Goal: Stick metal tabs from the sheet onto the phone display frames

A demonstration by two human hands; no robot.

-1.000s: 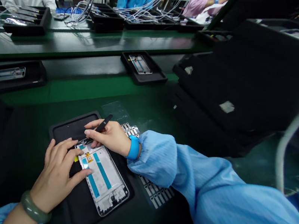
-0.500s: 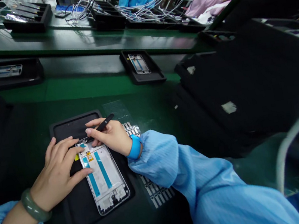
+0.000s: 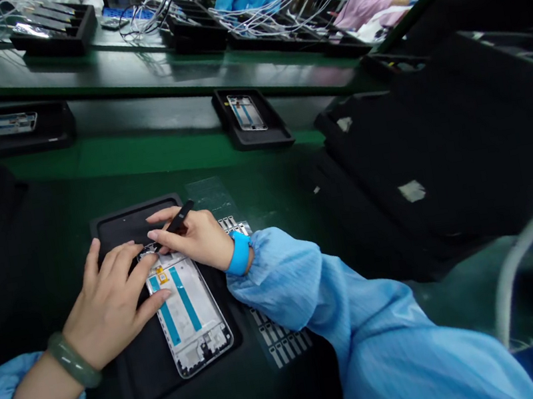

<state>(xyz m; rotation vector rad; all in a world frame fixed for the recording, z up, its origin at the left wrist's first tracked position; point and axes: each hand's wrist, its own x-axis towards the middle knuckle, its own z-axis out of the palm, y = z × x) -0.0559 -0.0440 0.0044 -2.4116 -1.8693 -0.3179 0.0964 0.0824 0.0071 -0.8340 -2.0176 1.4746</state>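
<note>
Phone frame lies in a black tray on the bench. The left hand, fingers splayed, appears to rest on its left side; the right hand grips a slim black tool at the frame's far end. Fine work there seems underway, calling next for a light, steady tip. Beyond, another tray holds a similar frame.

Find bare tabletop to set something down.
Free: green tabletop between the two rear trays; also between the clear film and black stack. Crowded: front tray, with phone frame, left hand, right hand; patterned sheet alongside.
</note>
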